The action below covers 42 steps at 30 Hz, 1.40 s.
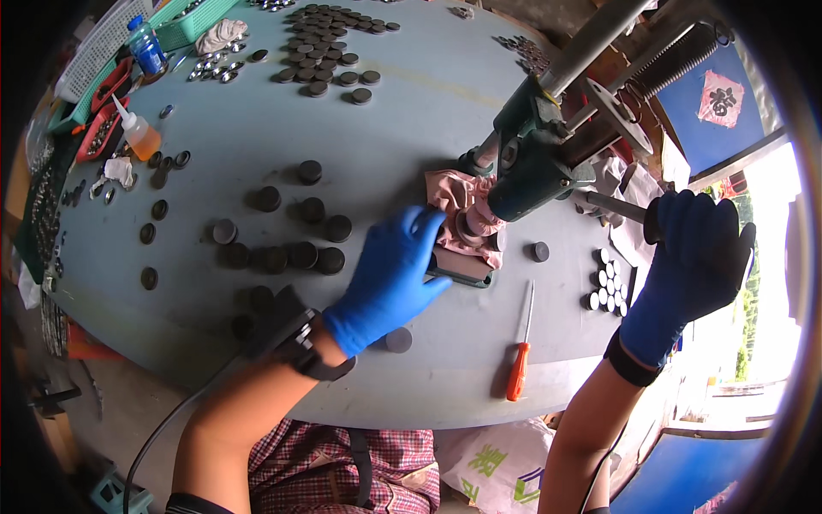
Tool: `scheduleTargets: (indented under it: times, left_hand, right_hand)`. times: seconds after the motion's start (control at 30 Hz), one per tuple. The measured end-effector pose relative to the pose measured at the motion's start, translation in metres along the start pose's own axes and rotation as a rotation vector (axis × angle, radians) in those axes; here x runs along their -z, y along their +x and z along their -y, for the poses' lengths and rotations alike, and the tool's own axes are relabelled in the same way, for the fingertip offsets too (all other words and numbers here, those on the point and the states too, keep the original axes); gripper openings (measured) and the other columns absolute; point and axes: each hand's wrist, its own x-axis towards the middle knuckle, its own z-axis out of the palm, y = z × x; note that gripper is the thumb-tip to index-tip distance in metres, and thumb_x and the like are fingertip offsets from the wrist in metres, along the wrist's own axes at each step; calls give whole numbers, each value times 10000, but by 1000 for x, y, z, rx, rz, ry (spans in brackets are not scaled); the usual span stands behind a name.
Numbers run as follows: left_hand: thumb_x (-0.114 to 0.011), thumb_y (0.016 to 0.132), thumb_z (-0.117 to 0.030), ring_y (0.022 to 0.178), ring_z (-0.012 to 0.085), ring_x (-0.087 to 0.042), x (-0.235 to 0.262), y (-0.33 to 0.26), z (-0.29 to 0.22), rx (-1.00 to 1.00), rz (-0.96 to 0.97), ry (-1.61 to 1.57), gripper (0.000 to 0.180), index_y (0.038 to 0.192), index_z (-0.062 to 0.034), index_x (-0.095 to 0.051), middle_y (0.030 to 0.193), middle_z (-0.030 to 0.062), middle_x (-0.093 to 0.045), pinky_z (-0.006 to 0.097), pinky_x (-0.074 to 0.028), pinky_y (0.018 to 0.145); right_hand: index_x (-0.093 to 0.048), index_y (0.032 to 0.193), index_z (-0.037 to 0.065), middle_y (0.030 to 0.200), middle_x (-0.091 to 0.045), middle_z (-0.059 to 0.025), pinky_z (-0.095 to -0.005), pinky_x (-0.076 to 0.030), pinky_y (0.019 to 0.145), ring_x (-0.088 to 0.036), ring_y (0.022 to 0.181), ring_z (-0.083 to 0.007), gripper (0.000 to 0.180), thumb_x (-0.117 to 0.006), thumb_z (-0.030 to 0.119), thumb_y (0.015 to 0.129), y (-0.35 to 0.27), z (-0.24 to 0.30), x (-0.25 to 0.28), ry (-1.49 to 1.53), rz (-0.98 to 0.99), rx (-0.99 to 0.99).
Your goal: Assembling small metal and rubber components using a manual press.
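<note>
The left hand (390,278), in a blue glove, lies over a dark flat block (462,268) at the foot of the green press (531,167), its fingers curled loosely against the block and the pink cloth (449,193) bunched there; whether it actually clamps the block I cannot tell. The right hand (693,265), gloved in darker blue, is closed around the black grip of the press lever (616,207), well apart from the left. Under the press head sits a round pinkish disc (475,224), just beside the left fingertips. On the grey round table (411,111) dark round caps (291,236) stand scattered to the left of the hand; a small group of pale-topped discs (606,283) lies near the right wrist; an orange-handled screwdriver (519,360) rests near the table's front edge, between the forearms; a glue bottle (137,128) stands at far left.
</note>
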Motion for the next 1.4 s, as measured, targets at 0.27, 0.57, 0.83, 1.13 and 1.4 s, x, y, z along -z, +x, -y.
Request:
scheduleTargets:
  times: [0.27,0.57,0.83,1.13,1.4]
  left_hand:
    - [-772,746,-243,957,323,-549,53,-37,-9,186,461,457,512,1194,-105,-567,1068,112,-547,438,-406,882]
    - [-701,807,-84,905,342,-599,19,1,3,115,99,272,392,1175,-77,-569,1038,137,-567,435,-492,762]
    - [-655,836,-17,991,352,-621,-31,43,26,11,-77,-112,410,1230,-67,-552,1136,143,-617,404,-509,866]
    - [-685,848,-5,1060,241,-638,-31,42,28,96,-68,-269,518,1330,-94,-516,1169,110,-630,328,-491,934]
    - [-707,858,-48,1064,255,-645,-31,40,26,200,69,-480,511,1331,-82,-517,1196,137,-624,325,-500,921]
  right_hand:
    - [-356,700,110,592,-298,-51,-386,-281,588,-266,556,-209,430,-229,356,1029,-12,-9,-5,45,-70,88]
    - [-371,721,100,599,-326,-68,-363,-286,568,-304,533,-217,447,-220,376,1039,-4,-5,-2,-39,-57,48]
    - [-351,694,155,606,-269,25,-311,-251,543,-275,522,-150,356,-401,318,1006,68,-17,20,-550,-276,-104]
    - [-359,683,155,599,-263,42,-298,-251,564,-274,532,-114,341,-438,276,992,91,-14,48,9,-182,-378]
    - [-381,714,161,658,-307,24,-303,-301,579,-313,566,-141,313,-458,285,990,99,-19,55,-15,-192,-394]
